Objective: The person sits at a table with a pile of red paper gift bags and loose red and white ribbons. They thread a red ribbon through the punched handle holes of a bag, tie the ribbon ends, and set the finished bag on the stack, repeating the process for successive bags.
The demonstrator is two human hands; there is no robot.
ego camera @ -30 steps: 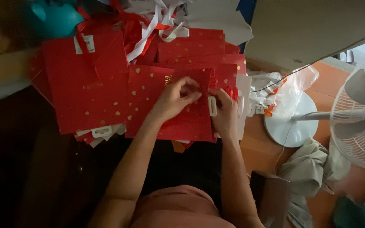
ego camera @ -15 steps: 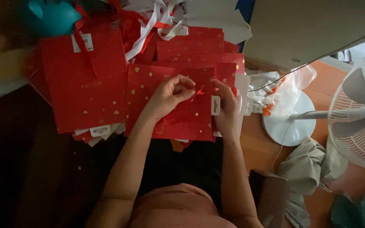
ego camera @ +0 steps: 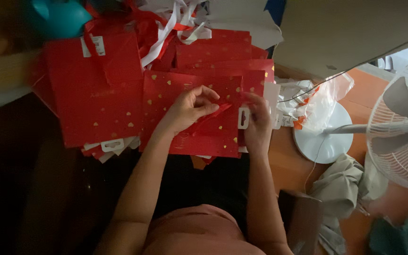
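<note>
At the far left a teal round thing sits at the top edge, above a pale shelf edge that runs off into shadow. Next to it lies a flat stack of red gift bags with small gold hearts, a white tag at the top and white cut-out handle pieces poking out underneath. Red and white ribbons spill in a loose heap over the top of the pile.

In the middle, one red bag with gold hearts lies flat on top of the others, straight ahead of the person. The left hand rests on this bag, its fingers curled and pinching a red ribbon that trails down across the bag's face. Just to the right, the right hand grips the bag's right edge, thumb beside a white handle piece; its fingers are closed over that edge. More red bags fan out behind, toward the top.

Further right, a crumpled clear plastic bag lies near a white round fan base on the orange-brown floor. A grey cloth is bunched below it, and the white fan with its wire cage fills the right edge
</note>
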